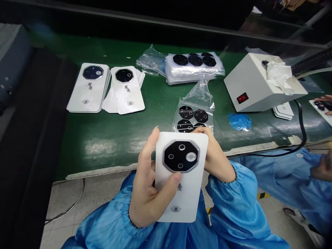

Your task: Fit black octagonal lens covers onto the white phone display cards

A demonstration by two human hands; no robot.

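The left hand (147,193) grips a white phone back cover (181,180) from its left edge: the fingers (151,145) run up along that edge and the thumb lies across the face, its tip just under the black octagonal lens plate (181,156). The right hand (215,155) is closed on the cover's right edge, most of its fingers hidden behind the panel, so how they curl there cannot be told. The cover is held upright in the air over the person's lap, near the table (109,138) edge and off it, with the lens plate at the top and small printed marks lower down. The plate already sits in the cover's frame, so this looks like the seating or checking step, with the thumb placed as if to press the plate home. By my reading, the next move calls for even pressure around the plate and a look at its edges, then a place for the finished piece. Just beyond the hands lies a clear bag of black plates (193,116) on the green table. To the far left are two stacks of covers (89,88), fanned and already fitted with plates. Far centre is a bagged pack of more parts (194,67). To the right stands a white box with a red switch (255,83), tissue on top, and a blue scrap (240,121) near it. At the right edge is another person's hand (324,103).
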